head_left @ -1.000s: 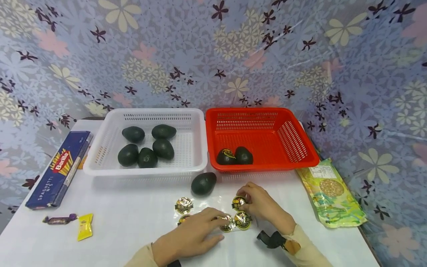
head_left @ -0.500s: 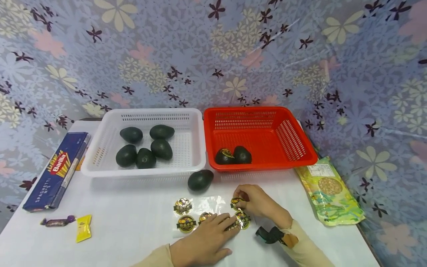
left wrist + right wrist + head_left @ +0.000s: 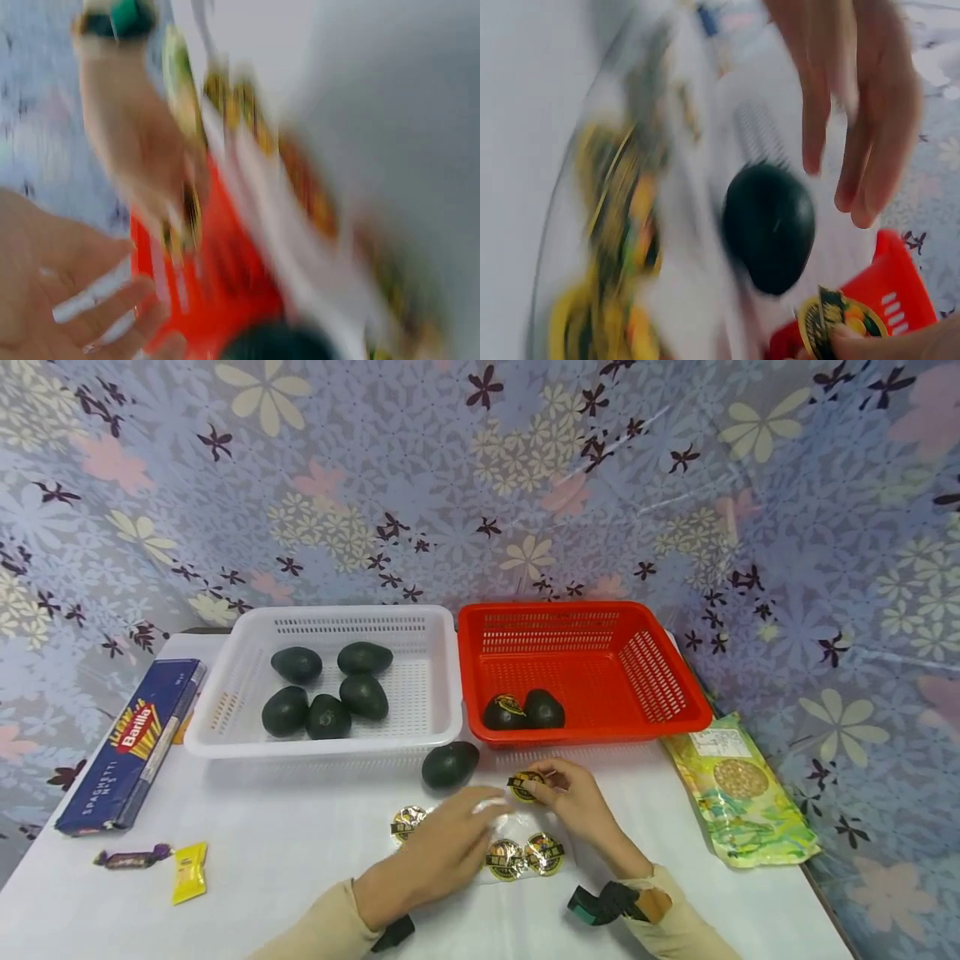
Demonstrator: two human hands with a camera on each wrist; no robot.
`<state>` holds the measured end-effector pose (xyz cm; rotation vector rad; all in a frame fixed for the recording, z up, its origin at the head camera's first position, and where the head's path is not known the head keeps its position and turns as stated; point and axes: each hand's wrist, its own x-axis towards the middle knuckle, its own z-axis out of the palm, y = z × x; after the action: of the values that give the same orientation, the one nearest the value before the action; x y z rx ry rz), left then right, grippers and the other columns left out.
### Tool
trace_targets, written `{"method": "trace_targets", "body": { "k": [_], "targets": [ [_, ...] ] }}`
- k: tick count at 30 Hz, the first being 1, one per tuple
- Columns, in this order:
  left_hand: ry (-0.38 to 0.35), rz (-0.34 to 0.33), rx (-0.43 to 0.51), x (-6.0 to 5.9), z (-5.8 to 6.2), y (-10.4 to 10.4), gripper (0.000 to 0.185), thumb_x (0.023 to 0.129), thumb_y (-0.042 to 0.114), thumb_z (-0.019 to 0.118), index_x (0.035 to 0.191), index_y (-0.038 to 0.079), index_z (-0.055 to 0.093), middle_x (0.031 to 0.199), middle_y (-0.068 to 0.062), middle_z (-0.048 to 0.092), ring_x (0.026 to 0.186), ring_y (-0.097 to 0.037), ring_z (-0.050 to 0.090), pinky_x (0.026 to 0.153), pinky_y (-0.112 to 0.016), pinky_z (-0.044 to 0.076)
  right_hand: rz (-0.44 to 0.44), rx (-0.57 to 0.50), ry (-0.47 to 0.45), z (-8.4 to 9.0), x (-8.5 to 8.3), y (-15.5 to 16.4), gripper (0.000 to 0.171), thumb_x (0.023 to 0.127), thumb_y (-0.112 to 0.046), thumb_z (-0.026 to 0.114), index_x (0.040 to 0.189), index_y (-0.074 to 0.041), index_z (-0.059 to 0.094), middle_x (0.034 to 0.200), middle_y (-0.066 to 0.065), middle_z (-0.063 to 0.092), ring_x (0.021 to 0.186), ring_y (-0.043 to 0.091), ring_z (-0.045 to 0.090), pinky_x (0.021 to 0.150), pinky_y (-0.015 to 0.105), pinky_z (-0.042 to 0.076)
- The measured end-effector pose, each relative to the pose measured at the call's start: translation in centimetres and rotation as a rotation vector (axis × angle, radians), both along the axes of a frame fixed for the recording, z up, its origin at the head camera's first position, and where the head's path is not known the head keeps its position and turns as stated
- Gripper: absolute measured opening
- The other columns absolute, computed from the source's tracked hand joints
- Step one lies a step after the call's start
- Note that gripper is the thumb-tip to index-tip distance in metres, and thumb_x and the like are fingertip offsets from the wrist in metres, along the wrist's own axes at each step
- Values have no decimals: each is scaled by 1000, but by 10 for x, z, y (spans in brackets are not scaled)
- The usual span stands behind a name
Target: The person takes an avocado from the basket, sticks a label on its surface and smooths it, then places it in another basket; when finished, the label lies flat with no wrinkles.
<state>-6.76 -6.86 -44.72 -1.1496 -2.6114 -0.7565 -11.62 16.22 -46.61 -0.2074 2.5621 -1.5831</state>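
We are holding our left hand (image 3: 442, 852) over the clear sticker sheet (image 3: 480, 843) on the near table, fingers straight and slightly spread, probably steadying it. Just right, our right hand (image 3: 577, 797) is pinching a gold sticker (image 3: 525, 786) between thumb and fingertips, lifted off the sheet beside the loose avocado (image 3: 450, 765). Farther back, the white basket (image 3: 225, 727) is holding five avocados and the red basket (image 3: 675, 702) two. We are working on a white table (image 3: 300, 860) before a flowered cloth backdrop (image 3: 480, 485).
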Motion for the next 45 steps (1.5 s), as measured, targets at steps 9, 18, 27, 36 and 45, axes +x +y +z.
{"method": "trace_targets", "body": {
  "k": [9,18,27,36,45],
  "targets": [
    [-109,207,-6,-35,4,-30,45,96,9,60,140,1,55,145,-22,53,134,-37,51,113,-50,44,-38,-313,-269,4,5,-28,34,95,-7,65,124,10,59,104,9,68,86,6,65,78,21,58],
    [-241,287,62,-37,7,-25,48,87,23,79,128,2,65,115,-9,57,106,-24,57,92,-40,51,9,-402,-342,4,-7,-58,37,100,-15,59,131,6,57,116,7,67,99,8,62,90,21,53],
    [-397,351,143,-34,-7,-27,62,84,28,81,137,9,55,147,-22,45,129,-40,53,103,-56,49,146,-362,-259,5,-10,-61,36,99,-16,62,128,7,59,116,10,65,97,8,63,85,23,58],
    [-398,282,201,-30,-11,-35,79,80,24,86,147,7,46,150,-13,47,133,-31,53,110,-51,48,154,-96,93,12,2,-81,21,96,-13,67,114,-4,72,109,15,73,92,12,64,78,19,54],
    [-405,176,193,-25,-13,-47,78,85,23,80,152,18,41,161,-15,36,144,-38,43,111,-59,44,6,141,358,11,11,-90,34,80,-20,85,107,-9,66,83,0,61,72,9,53,62,16,47]
  ]
}}
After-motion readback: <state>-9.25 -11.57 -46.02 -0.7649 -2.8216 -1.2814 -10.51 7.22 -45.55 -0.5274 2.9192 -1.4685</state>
